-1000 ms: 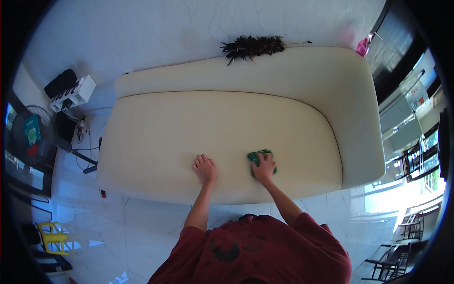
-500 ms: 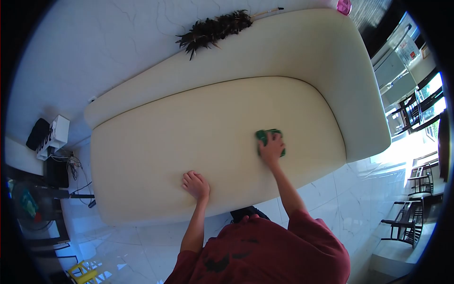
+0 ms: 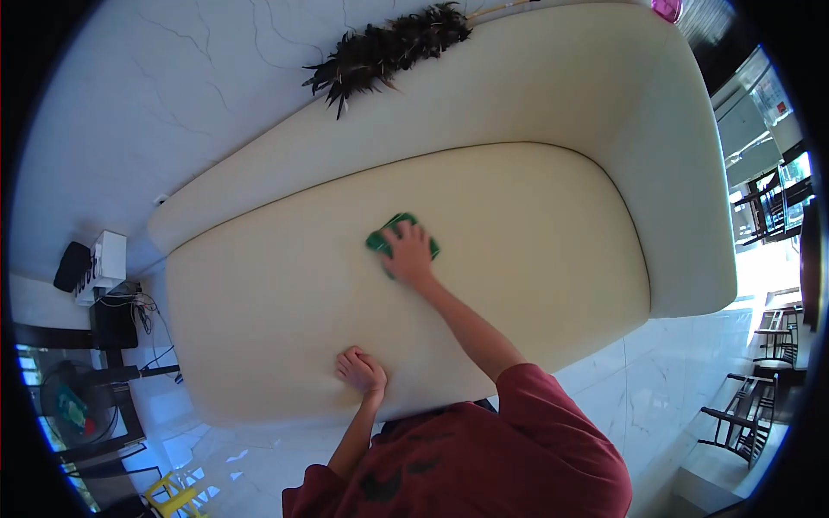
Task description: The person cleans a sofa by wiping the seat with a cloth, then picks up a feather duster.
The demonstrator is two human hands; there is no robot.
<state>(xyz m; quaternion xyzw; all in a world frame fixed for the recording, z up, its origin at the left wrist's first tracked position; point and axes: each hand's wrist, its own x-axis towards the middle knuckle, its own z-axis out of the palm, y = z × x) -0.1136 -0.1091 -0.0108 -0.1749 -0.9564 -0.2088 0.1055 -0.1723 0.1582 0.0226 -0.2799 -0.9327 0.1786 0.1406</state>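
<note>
A cream sofa (image 3: 259, 302) with a smooth seat and a curved back fills the middle of the head view. My right hand (image 3: 408, 252) presses a folded green cloth (image 3: 377, 241) against the middle of the seat, fingers spread over it. Nearer the front edge, my left hand (image 3: 361, 371) leans on the seat with nothing in it, its fingers lying on the surface and slightly bent. Part of the cloth is hidden beneath my right palm.
A dark feather duster (image 3: 393, 53) lies along the top of the backrest by the marble wall. A pink object (image 3: 667, 9) sits at the far right corner. Black chairs (image 3: 744, 414) stand at right; a white box (image 3: 109, 259), cables and a yellow stool (image 3: 171, 499) are at left.
My right hand has slid the green cloth leftward and slightly away from me across the seat. My left hand stays on about the same spot, while the camera view has shifted a little.
</note>
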